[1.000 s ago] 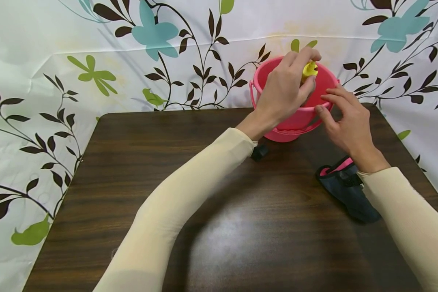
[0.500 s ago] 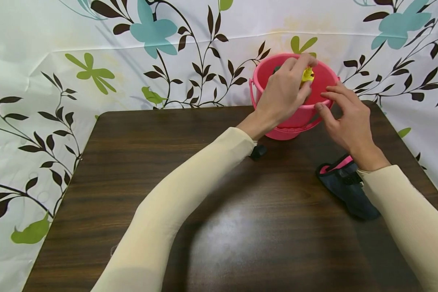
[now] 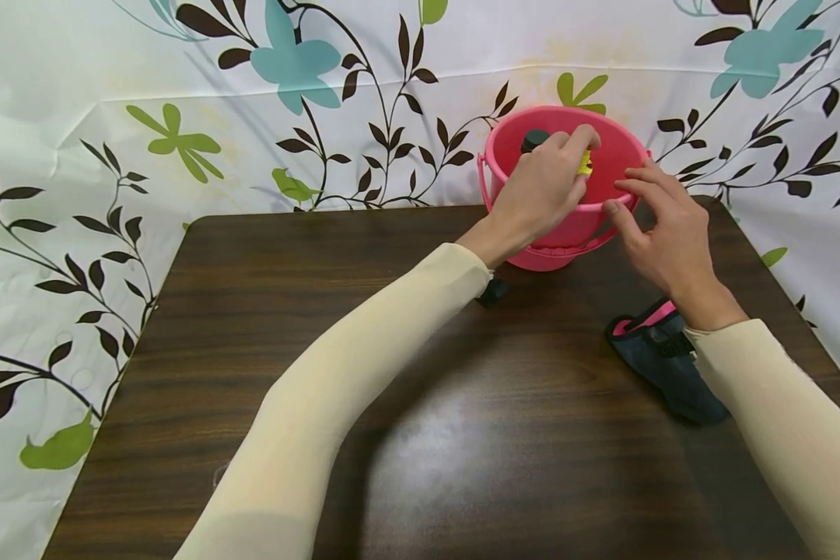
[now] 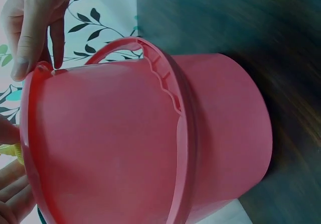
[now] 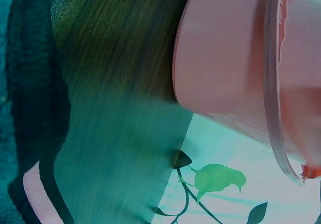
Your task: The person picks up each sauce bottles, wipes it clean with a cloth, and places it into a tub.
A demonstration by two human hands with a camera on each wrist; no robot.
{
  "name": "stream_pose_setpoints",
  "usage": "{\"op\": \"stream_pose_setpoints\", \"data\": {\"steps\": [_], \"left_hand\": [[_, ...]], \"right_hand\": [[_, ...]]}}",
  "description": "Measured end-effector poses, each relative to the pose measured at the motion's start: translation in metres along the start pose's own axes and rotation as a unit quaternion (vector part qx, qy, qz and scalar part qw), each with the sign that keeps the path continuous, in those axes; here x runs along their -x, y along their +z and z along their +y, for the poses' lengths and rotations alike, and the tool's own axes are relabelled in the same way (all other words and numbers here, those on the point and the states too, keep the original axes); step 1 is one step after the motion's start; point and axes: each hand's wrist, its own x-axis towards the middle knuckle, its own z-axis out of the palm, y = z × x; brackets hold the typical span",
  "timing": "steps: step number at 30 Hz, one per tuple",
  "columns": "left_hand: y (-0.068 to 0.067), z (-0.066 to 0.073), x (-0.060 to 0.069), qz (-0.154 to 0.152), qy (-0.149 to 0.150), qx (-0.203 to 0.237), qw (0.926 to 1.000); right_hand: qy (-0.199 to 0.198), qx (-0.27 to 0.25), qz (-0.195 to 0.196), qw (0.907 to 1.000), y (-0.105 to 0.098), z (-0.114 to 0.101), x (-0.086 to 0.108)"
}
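Note:
My left hand (image 3: 542, 183) reaches over the near rim of a pink plastic bucket (image 3: 567, 229). It pinches a small yellow ribbed piece (image 3: 585, 163) between thumb and fingers, inside the bucket's mouth. A dark green rounded end (image 3: 534, 141) shows beside the knuckles; whether it belongs to the yellow piece I cannot tell. The right hand (image 3: 668, 233) touches the bucket's right rim, fingers relaxed. In the left wrist view, the right thumb (image 4: 22, 66) lies on the rim near the handle's pivot. The bucket stands upright, its handle (image 4: 185, 133) lowered against the front. Its bottom is hidden.
A dark blue pouch-like item (image 3: 661, 365) with pink lining and a black fastening lies under my right wrist. A small black block (image 3: 493, 292) shows beside the left cuff. The brown wooden table (image 3: 504, 435) backs onto a white patterned curtain (image 3: 392, 93).
My left hand has lowered the yellow piece deeper into the bucket, so less of it shows. The dark green end has come into sight. The right hand stays at the rim.

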Motion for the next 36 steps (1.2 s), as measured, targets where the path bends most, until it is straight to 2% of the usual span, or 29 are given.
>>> {"op": "stream_pose_setpoints", "data": {"steps": [6,12,23,29,36], "left_hand": [[0.0018,0.0022,-0.0047,-0.047,-0.016,-0.02,0.9986],[0.0012,0.0036,-0.0074,-0.069,-0.014,-0.036,0.9968],[0.0001,0.0048,-0.0105,-0.085,-0.016,-0.041,0.9954],[-0.003,0.0031,-0.0099,-0.08,-0.011,-0.046,0.9957],[-0.0059,0.004,-0.0093,-0.071,-0.012,-0.072,0.9948]], "right_hand": [[0.0,-0.002,0.001,1.0,0.0004,0.0009,0.0004],[-0.008,0.0,0.003,1.0,0.0006,0.0008,-0.0001],[-0.005,0.002,0.002,1.0,0.0,-0.0003,-0.0003],[0.0,-0.004,0.002,1.0,0.0006,-0.0006,-0.0004],[0.0,-0.006,0.004,1.0,0.0012,0.0003,-0.0001]]}}
